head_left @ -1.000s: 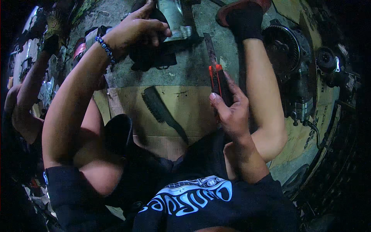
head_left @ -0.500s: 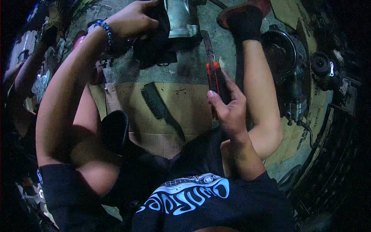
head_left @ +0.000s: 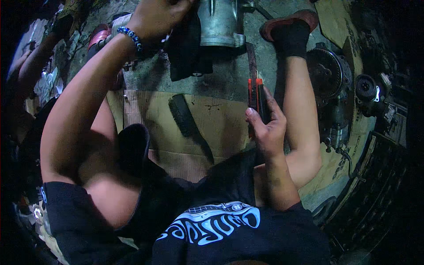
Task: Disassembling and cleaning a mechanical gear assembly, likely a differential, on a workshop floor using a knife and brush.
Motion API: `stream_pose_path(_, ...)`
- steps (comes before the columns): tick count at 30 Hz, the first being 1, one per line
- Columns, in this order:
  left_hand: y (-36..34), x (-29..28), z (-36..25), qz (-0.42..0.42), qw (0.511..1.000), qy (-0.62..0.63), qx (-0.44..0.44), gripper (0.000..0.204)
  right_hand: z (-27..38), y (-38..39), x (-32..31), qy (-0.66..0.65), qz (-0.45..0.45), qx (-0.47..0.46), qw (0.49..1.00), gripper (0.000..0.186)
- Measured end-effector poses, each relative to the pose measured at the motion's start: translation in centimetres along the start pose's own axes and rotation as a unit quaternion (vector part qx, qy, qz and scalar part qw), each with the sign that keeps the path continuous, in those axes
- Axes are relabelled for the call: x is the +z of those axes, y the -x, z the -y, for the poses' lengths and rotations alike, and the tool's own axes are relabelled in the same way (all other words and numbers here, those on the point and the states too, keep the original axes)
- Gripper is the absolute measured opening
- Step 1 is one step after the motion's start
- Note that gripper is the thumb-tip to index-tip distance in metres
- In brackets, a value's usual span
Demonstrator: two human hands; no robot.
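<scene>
My right hand grips a red and black utility knife with its blade pointing away from me, held over the cardboard sheet on the concrete floor. My left hand, with a blue bead bracelet on the wrist, reaches far forward and rests on a dark cloth against a grey metal engine part. Whether its fingers close on the cloth is partly cut off by the frame's top edge.
A black flat tool lies on the cardboard between my knees. My right leg in a black sock and red sandal stretches forward. Engine parts with a gear sit at the right. Another person's arm is at the far left.
My left hand has moved further forward and up onto the cloth and metal part. My right hand with the knife has stayed in about the same place.
</scene>
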State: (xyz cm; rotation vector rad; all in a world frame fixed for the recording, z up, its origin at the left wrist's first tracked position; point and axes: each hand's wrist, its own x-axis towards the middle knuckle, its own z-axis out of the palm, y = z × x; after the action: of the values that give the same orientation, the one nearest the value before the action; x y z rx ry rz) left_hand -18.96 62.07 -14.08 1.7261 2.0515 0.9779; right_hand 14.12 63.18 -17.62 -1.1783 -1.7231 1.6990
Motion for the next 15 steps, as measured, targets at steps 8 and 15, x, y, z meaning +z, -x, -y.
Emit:
stream_pose_path(8, -0.5, 1.2, -1.4, -0.036, 0.983, -0.137, 0.116, 0.053, 0.0, 0.1, 0.0, -0.01, 0.011, 0.0, 1.0, 0.054)
stream_pose_path(15, -0.7, 0.6, -1.1, -0.014, 0.95, -0.239, 0.201, 0.047, 0.6, 0.2, -0.8, -0.019, 0.01, 0.042, 0.999, 0.054)
